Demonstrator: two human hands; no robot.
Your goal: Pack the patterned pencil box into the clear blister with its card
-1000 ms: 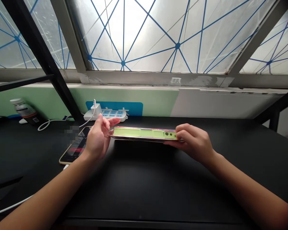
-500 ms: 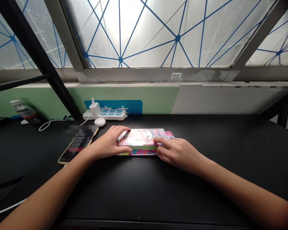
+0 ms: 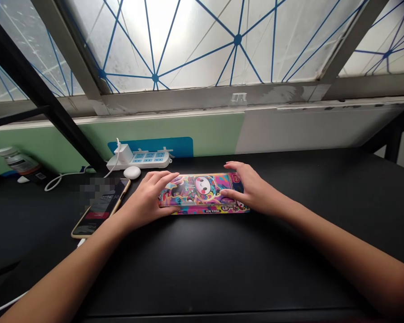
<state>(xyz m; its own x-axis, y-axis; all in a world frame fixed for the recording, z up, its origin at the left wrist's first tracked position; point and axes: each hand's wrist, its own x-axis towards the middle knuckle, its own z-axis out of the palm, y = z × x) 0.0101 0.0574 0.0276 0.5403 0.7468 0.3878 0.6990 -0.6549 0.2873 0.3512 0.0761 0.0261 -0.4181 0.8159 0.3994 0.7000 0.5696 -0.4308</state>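
A colourful pencil box (image 3: 202, 190) with a round white cartoon face on its lid lies flat on the black desk, its lid down. My left hand (image 3: 155, 195) grips the box's left end, thumb along the front edge and fingers over the top towards the back. At the right end is my right hand (image 3: 252, 186), its thumb touching the lid and its fingers spread apart from it, reaching past the back edge. The ends of the box are partly hidden by my hands.
Left of the box lies a phone (image 3: 103, 211) with a lit screen, close to my left forearm. Behind it are a small white rounded case (image 3: 132, 172) and a power strip (image 3: 144, 159) with a plugged-in charger. A bottle (image 3: 23, 163) leans at the far left, beside a white cable (image 3: 54, 183).
The lid, tilted up with a green gap at the front before, is now down flat. My right hand has moved from the front edge to the right end and spread its fingers.
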